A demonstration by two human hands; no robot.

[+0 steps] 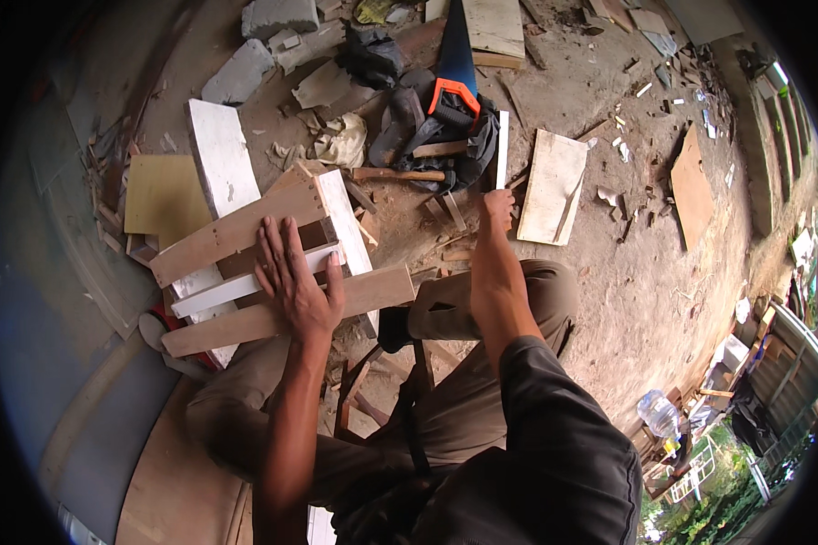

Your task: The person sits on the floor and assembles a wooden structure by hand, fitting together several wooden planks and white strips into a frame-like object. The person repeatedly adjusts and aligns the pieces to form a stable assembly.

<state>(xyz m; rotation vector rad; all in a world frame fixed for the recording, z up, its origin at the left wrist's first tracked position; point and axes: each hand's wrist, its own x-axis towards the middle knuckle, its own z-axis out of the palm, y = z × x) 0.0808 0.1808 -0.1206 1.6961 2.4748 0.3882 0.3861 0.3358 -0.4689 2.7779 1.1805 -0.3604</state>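
My left hand [291, 282] lies flat with its fingers stretched out across a white strip [218, 294] and the wooden slats beside it. One brown slat [236, 227] runs on the far side of the strip and another brown slat [364, 298] on the near side. These pieces rest across two white boards [223, 150] [347, 218]. Farther right, my right hand [497, 211] is closed around the lower end of a narrow white strip [503, 150] that points away from me. My palm and fingers hide that end.
Beyond my hands lie a handsaw [454, 98] with an orange and black handle, a wooden tool handle [400, 174] and dark cloth [486, 150]. A pale board [552, 188] lies right of my right hand. Concrete blocks [238, 73] and wood scraps litter the floor. A plywood piece [688, 191] lies farther right.
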